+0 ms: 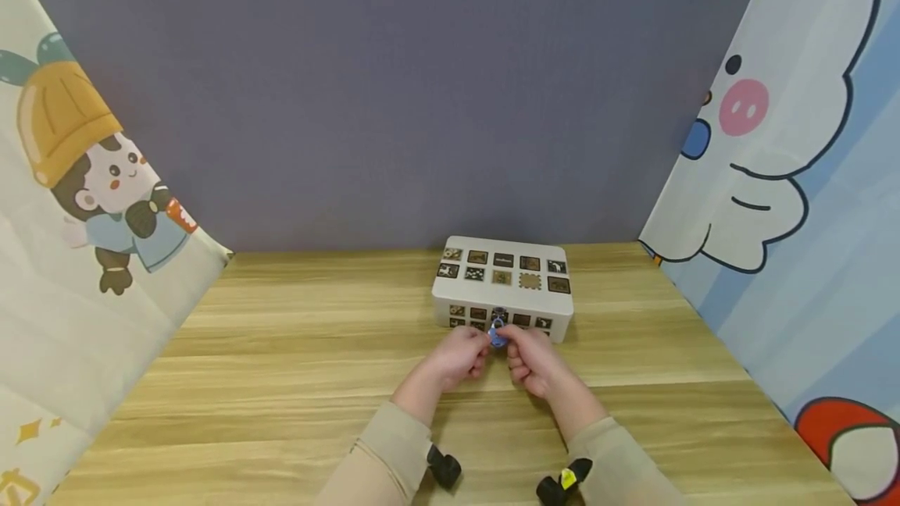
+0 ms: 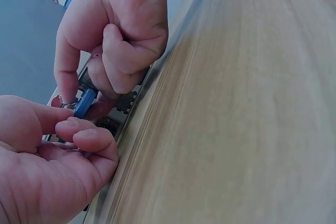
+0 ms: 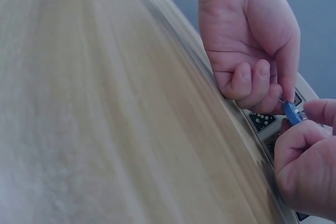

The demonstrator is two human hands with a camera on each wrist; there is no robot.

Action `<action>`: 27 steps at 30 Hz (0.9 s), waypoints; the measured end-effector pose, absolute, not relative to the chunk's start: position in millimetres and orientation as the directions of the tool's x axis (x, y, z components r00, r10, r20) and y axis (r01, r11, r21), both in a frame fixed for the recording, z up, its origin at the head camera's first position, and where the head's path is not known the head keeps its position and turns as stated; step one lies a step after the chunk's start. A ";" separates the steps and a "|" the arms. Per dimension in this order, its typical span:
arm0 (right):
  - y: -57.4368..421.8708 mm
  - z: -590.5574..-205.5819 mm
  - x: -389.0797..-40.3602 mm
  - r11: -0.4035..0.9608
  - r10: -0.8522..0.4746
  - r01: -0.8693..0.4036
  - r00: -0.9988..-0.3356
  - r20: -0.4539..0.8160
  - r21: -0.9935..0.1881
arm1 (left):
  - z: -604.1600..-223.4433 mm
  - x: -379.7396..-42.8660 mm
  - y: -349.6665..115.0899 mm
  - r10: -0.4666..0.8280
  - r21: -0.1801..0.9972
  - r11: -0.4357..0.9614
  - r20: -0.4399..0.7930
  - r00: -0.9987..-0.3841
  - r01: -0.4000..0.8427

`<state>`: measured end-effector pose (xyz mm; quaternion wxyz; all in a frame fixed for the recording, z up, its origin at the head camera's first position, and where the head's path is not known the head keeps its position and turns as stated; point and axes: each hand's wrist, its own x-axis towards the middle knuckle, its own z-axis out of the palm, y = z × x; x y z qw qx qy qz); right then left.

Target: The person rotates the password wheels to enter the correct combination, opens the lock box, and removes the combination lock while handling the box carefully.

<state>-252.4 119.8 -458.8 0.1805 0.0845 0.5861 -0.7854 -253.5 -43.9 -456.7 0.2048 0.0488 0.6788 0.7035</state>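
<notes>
A small blue padlock (image 1: pixel 498 336) is at the front clasp (image 1: pixel 499 314) of a white box (image 1: pixel 502 299) printed with small dark pictures. From the right, my right hand (image 1: pixel 536 360) grips the padlock between thumb and curled index finger. My left hand (image 1: pixel 460 355) pinches at the padlock's left edge, thumb tip against the blue body (image 2: pixel 85 103) in the left wrist view. A tiny metallic bit (image 3: pixel 282 99) shows beside that thumb in the right wrist view; I cannot tell whether it is a key. The other fingers of both hands are curled in.
The box stands near the back of a wood-grain table (image 1: pixel 295 381), its lid down. Behind it rises a grey panel (image 1: pixel 394 100). Cartoon-printed cloths hang at the left (image 1: pixel 63 334) and the right (image 1: pixel 794 279). Each wrist carries a black camera (image 1: pixel 444 468).
</notes>
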 end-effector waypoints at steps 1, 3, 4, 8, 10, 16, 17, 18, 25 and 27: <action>120.6 -458.3 -252.5 -0.258 -0.185 0.388 -0.919 -0.349 -0.885 | -457.1 -254.0 -43.9 0.354 0.975 0.006 -0.210 -0.911 -0.222; 122.7 -457.6 -252.7 -0.274 -0.192 0.399 -0.914 -0.356 -0.875 | -456.8 -254.1 -43.9 0.351 0.975 0.011 -0.210 -0.913 -0.220; 124.0 -457.7 -253.0 -0.276 -0.201 0.406 -0.911 -0.361 -0.871 | -456.8 -254.0 -43.8 0.349 0.976 0.010 -0.209 -0.914 -0.219; 130.3 -458.1 -254.3 -0.277 -0.240 0.429 -0.898 -0.370 -0.860 | -457.2 -253.7 -43.3 0.341 0.977 0.020 -0.206 -0.917 -0.211; 133.8 -458.0 -255.1 -0.281 -0.251 0.435 -0.894 -0.372 -0.856 | -457.5 -254.1 -43.3 0.341 0.977 0.022 -0.206 -0.917 -0.212; 140.8 -457.2 -255.9 -0.297 -0.268 0.435 -0.892 -0.363 -0.850 | -456.1 -253.9 -44.9 0.349 0.974 0.027 -0.219 -0.911 -0.223; 141.3 -457.2 -256.0 -0.296 -0.273 0.433 -0.892 -0.359 -0.851 | -456.2 -253.8 -45.0 0.351 0.974 0.027 -0.219 -0.911 -0.224; 141.6 -457.2 -256.1 -0.297 -0.279 0.433 -0.892 -0.356 -0.851 | -456.0 -253.8 -45.1 0.352 0.974 0.023 -0.221 -0.910 -0.227; 138.5 -456.3 -254.3 -0.290 -0.279 0.432 -0.892 -0.356 -0.854 | -456.1 -253.9 -44.4 0.358 0.974 0.011 -0.216 -0.909 -0.227; 136.9 -456.4 -253.9 -0.287 -0.275 0.433 -0.892 -0.360 -0.854 | -455.9 -253.8 -44.1 0.356 0.974 0.012 -0.216 -0.909 -0.227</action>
